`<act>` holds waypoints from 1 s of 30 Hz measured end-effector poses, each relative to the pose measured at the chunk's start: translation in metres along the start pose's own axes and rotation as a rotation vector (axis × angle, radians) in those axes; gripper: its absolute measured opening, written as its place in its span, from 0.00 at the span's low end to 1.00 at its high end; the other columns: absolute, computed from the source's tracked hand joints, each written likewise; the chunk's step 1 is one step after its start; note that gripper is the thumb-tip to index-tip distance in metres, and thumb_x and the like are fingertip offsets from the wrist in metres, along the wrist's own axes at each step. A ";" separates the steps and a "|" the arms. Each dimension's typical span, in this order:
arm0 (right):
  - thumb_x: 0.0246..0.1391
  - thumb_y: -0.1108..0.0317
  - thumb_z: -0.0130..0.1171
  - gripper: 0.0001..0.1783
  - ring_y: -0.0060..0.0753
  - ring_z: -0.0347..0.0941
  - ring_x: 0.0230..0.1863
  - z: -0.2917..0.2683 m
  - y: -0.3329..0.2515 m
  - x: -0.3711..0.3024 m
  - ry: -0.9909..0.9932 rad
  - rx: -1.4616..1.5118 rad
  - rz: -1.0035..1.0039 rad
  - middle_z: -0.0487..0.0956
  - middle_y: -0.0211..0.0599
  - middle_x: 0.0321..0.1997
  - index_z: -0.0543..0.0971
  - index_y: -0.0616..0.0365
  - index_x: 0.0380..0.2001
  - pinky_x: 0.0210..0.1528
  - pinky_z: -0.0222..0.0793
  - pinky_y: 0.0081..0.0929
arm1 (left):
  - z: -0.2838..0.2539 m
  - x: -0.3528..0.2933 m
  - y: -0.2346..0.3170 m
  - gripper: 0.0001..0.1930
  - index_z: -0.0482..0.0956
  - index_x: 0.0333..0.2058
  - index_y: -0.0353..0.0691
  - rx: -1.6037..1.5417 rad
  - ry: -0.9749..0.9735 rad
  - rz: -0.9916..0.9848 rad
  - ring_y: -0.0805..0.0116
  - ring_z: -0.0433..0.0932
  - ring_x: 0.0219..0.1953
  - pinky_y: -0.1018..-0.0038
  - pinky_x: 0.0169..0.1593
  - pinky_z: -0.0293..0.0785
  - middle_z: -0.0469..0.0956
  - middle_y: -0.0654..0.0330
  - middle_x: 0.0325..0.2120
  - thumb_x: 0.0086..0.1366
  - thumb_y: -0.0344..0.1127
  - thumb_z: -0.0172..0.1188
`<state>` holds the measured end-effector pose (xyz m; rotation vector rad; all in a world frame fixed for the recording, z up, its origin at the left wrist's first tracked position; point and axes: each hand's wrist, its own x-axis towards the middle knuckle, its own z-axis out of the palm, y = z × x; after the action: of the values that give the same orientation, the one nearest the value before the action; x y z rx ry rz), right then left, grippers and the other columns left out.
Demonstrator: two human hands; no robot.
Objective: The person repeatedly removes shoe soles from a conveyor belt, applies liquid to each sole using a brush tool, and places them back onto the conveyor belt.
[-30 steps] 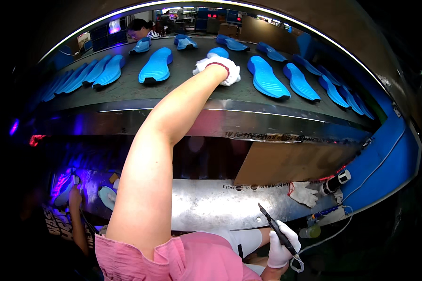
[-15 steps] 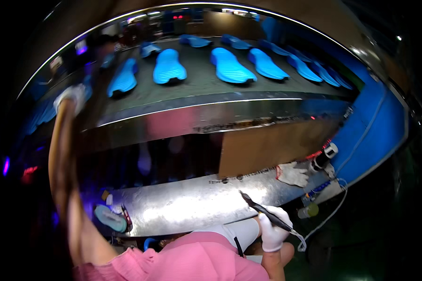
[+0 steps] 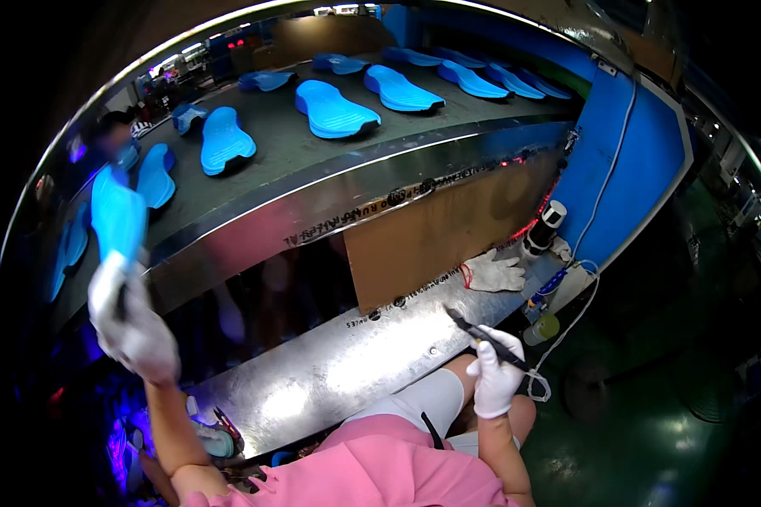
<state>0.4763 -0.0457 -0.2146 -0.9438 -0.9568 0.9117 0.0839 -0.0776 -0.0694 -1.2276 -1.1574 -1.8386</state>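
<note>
My left hand (image 3: 133,329), in a white glove, is closed on one end of a blue shoe sole (image 3: 118,211). The sole stands up from the fist at the left, slightly blurred, in front of the dark belt (image 3: 266,148). Several similar soles lie apart on that belt, among them a wide blue sole (image 3: 338,110) and a narrower one (image 3: 226,142). Above the metal bench, my white-gloved right hand (image 3: 496,382) grips a slim black pen-shaped tool (image 3: 469,326). Its tip points up and left, and a pale cord (image 3: 539,384) trails from its back end.
Below the belt runs a shiny metal bench (image 3: 313,376), with a cardboard sheet (image 3: 423,245) behind it. A spare glove (image 3: 492,272), a black cylinder with a white top (image 3: 545,226) and a lidded jar (image 3: 541,329) are at its right end. A blue panel (image 3: 630,169) stands beyond.
My left hand has come back toward me from the belt's left side and now shows a blue sole in it. The view has turned; my right hand still grips the tool.
</note>
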 end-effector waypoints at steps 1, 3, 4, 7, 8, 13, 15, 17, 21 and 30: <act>0.58 0.71 0.62 0.14 0.15 0.71 0.19 -0.013 0.003 0.005 0.044 -0.019 0.003 0.81 0.41 0.38 0.74 0.65 0.45 0.22 0.67 0.09 | 0.003 -0.017 0.008 0.06 0.79 0.33 0.33 0.000 -0.137 0.407 0.63 0.80 0.29 0.68 0.36 0.78 0.80 0.55 0.27 0.55 0.20 0.60; 0.58 0.73 0.60 0.13 0.15 0.71 0.20 -0.033 0.015 0.013 0.144 -0.032 -0.011 0.81 0.40 0.36 0.75 0.64 0.45 0.21 0.67 0.09 | 0.014 -0.064 0.042 0.08 0.79 0.28 0.39 -0.223 -0.491 0.460 0.62 0.78 0.27 0.69 0.32 0.74 0.78 0.58 0.23 0.46 0.27 0.59; 0.57 0.74 0.61 0.12 0.14 0.70 0.20 -0.035 0.007 0.016 0.205 -0.003 -0.022 0.81 0.39 0.35 0.75 0.63 0.44 0.20 0.65 0.09 | 0.015 -0.087 0.048 0.09 0.80 0.27 0.39 -0.335 -0.675 0.436 0.59 0.79 0.30 0.68 0.32 0.76 0.80 0.56 0.26 0.42 0.28 0.58; 0.58 0.70 0.61 0.12 0.12 0.66 0.19 -0.053 0.016 0.016 0.301 -0.044 0.042 0.77 0.32 0.28 0.75 0.62 0.44 0.18 0.60 0.09 | 0.042 -0.183 0.064 0.19 0.79 0.40 0.34 -0.668 -0.992 0.395 0.45 0.79 0.47 0.57 0.42 0.80 0.79 0.49 0.44 0.45 0.30 0.62; 0.59 0.69 0.60 0.13 0.12 0.64 0.19 -0.050 0.018 0.017 0.318 -0.072 0.087 0.75 0.29 0.25 0.75 0.62 0.44 0.18 0.58 0.10 | 0.050 -0.215 0.062 0.16 0.79 0.39 0.34 -0.701 -1.045 0.320 0.45 0.78 0.48 0.56 0.45 0.78 0.79 0.48 0.45 0.47 0.28 0.63; 0.56 0.68 0.64 0.11 0.14 0.66 0.20 -0.033 0.077 0.032 0.100 -0.221 0.261 0.74 0.27 0.25 0.79 0.63 0.40 0.19 0.59 0.13 | 0.073 -0.346 0.043 0.19 0.75 0.41 0.38 -0.848 -1.166 0.017 0.43 0.71 0.56 0.58 0.57 0.70 0.72 0.47 0.51 0.48 0.23 0.64; 0.52 0.66 0.67 0.12 0.20 0.71 0.21 -0.035 0.124 0.045 0.045 -0.358 0.208 0.78 0.30 0.25 0.81 0.63 0.35 0.22 0.67 0.20 | 0.067 -0.342 0.046 0.18 0.75 0.41 0.41 -0.843 -1.331 -0.178 0.45 0.71 0.55 0.58 0.56 0.71 0.71 0.48 0.52 0.49 0.22 0.63; 0.49 0.63 0.68 0.13 0.28 0.78 0.24 -0.011 0.127 0.056 -0.005 -0.871 0.246 0.82 0.37 0.25 0.83 0.62 0.32 0.29 0.73 0.28 | 0.060 -0.345 0.051 0.20 0.76 0.42 0.37 -0.643 -1.227 -0.484 0.43 0.64 0.61 0.58 0.63 0.63 0.65 0.43 0.57 0.47 0.24 0.64; 0.46 0.57 0.65 0.15 0.52 0.78 0.25 0.009 0.154 0.043 -0.010 -1.082 -0.051 0.80 0.46 0.20 0.83 0.59 0.20 0.35 0.73 0.43 | 0.088 -0.332 0.051 0.39 0.59 0.63 0.33 -1.077 -0.704 -2.262 0.52 0.62 0.66 0.56 0.67 0.58 0.61 0.44 0.64 0.68 0.64 0.42; 0.49 0.66 0.66 0.09 0.45 0.80 0.32 0.021 0.047 0.001 -0.484 -0.861 0.009 0.81 0.42 0.31 0.79 0.55 0.33 0.37 0.75 0.35 | 0.112 -0.343 0.056 0.40 0.71 0.57 0.45 -1.138 -0.554 -2.716 0.50 0.76 0.47 0.53 0.41 0.79 0.75 0.51 0.51 0.66 0.73 0.34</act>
<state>0.4479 -0.0250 -0.2525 -1.4714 -1.8382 0.7399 0.2976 0.0124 -0.3508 -0.2403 0.5183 0.8763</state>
